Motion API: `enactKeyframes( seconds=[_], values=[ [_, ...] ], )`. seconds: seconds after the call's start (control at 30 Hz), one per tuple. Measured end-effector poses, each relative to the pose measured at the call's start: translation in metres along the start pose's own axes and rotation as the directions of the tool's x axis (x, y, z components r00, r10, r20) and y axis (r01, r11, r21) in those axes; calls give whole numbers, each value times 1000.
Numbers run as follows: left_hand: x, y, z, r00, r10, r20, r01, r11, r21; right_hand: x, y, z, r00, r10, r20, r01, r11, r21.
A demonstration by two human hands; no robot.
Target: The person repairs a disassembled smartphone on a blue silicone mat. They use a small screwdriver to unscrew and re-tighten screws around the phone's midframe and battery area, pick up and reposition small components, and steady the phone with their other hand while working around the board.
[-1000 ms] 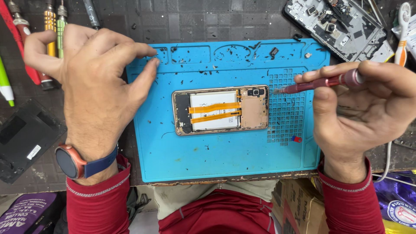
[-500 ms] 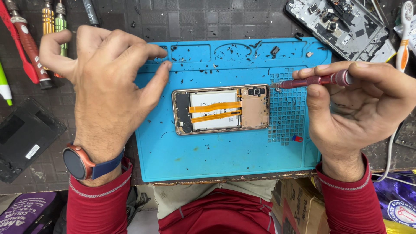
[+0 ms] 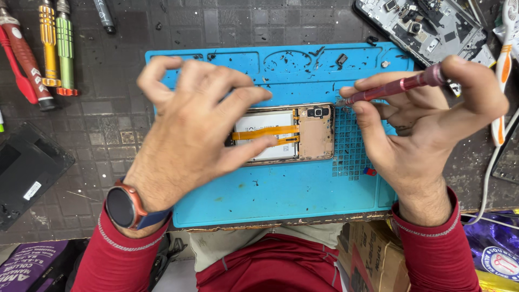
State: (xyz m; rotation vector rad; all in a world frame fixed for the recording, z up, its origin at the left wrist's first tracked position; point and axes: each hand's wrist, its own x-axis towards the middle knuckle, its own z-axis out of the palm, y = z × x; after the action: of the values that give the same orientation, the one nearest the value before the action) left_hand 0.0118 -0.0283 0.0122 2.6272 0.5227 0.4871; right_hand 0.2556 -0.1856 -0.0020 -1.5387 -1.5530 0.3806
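An opened phone (image 3: 303, 132) with its back cover off lies on a blue work mat (image 3: 286, 189), showing a white battery and orange flex cables. My left hand (image 3: 197, 127) hovers over the phone's left half with fingers spread, one fingertip on the battery area. My right hand (image 3: 427, 121) grips a slim red screwdriver (image 3: 397, 86). Its tip points at the phone's top right corner, beside the camera module.
Several screwdrivers (image 3: 51, 51) lie at the top left on the dark gridded bench. A black phone back cover (image 3: 27, 173) sits at the left. A dismantled phone frame (image 3: 427, 27) lies top right, with a white and orange toothbrush (image 3: 505, 59) by it. Small screws dot the mat.
My left hand has moved right from the mat's left edge to over the phone. My right hand has brought the screwdriver tip left, up to the phone's corner.
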Motion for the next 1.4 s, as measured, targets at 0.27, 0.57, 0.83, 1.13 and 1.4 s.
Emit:
enactKeyframes(
  seconds=[0.27, 0.57, 0.83, 1.13, 1.4],
  values=[
    [0, 5, 11, 995, 34, 91, -30, 999, -42, -10, -1, -1, 997, 76, -31, -75, 997, 20],
    [1, 4, 10, 991, 37, 131, -32, 999, -41, -8, -2, -2, 998, 60, -3, -60, 998, 3],
    [1, 3, 9, 990, 33, 134, -25, 998, -60, -10, 0, -2, 998, 58, 1, -58, 998, 35],
    [1, 4, 9, 990, 33, 140, -23, 997, -68, -16, 7, 4, 996, 64, -64, -62, 998, 30],
    [0, 5, 10, 990, 26, 138, -16, 997, -72, -14, 10, 6, 995, 62, -79, -65, 997, -37]
  ],
)
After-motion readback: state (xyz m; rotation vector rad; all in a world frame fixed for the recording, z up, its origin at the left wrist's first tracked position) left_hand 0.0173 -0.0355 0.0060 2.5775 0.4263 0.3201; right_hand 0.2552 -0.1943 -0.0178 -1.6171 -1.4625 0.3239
